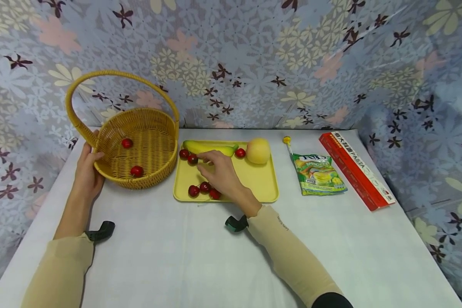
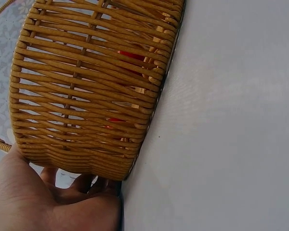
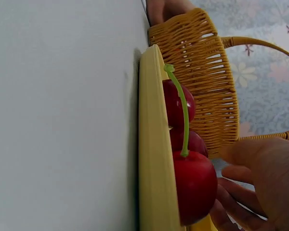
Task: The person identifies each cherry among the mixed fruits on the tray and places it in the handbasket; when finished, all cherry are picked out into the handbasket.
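Note:
At the left, my left hand (image 1: 88,171) holds the side of a woven basket (image 1: 138,182), with the thumb at its rim. Two red cherries (image 1: 137,171) lie inside the basket. My right hand (image 1: 224,173) is over a yellow tray (image 1: 262,188), its bent fingertips beside a dark cherry (image 1: 192,159); no cherry shows between the fingers in the right wrist view. Another dark cherry (image 1: 184,154) is at the tray's left. Three cherries (image 1: 205,187) lie along the front, one with a green stem (image 3: 185,113). A banana (image 1: 211,148) lies along the back, partly behind the hand.
A round pale-yellow fruit (image 1: 258,151) and a cherry (image 1: 240,153) are at the tray's back right. Farther right lie a yellow-topped lollipop (image 1: 287,141), a green candy bag (image 1: 318,174) and a red pasta box (image 1: 356,171). The basket's tall handle (image 1: 119,73) arches upward.

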The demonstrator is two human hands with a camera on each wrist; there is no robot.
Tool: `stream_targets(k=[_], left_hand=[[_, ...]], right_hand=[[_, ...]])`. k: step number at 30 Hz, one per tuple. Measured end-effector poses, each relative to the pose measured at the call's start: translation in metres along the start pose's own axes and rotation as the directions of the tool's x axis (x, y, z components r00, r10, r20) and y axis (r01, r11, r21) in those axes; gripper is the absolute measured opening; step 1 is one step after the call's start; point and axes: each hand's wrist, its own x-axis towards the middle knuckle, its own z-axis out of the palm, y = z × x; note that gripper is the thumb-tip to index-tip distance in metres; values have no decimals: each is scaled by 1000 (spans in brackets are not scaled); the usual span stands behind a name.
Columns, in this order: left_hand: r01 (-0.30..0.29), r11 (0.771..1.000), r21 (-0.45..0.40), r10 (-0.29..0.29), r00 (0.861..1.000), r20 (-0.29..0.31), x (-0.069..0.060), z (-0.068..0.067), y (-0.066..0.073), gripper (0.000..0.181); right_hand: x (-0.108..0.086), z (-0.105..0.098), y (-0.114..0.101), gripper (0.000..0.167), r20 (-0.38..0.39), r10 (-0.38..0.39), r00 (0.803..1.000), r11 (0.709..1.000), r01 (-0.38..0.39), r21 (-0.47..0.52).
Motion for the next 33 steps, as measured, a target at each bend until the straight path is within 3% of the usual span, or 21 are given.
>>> stream_targets(k=[6,12,17,21,26,33], left_hand=[[7,1000,-3,-7,1000,6,-1,0,-1,65],[-9,1000,-2,9,1000,7,-1,0,-2,65],[-27,1000,8,27,999,21,0,1,-2,64],[-19,1000,15,18,999,27,2,2,0,64],[18,1000,18,-18,1000,11,4,2,3,65],[8,1000,3,-8,1000,14,0,1,2,65]], right_hand=[[-4,1,4,38,111,4,994,1000,-6,14],[-7,-6,8,45,204,-44,978,997,29,74],[-9,-11,11,48,308,-56,950,987,6,159],[-10,-11,12,52,385,-60,921,986,-6,168],[-11,-8,12,47,400,-89,912,986,25,163],[-12,-2,11,36,395,-131,909,986,80,144]])
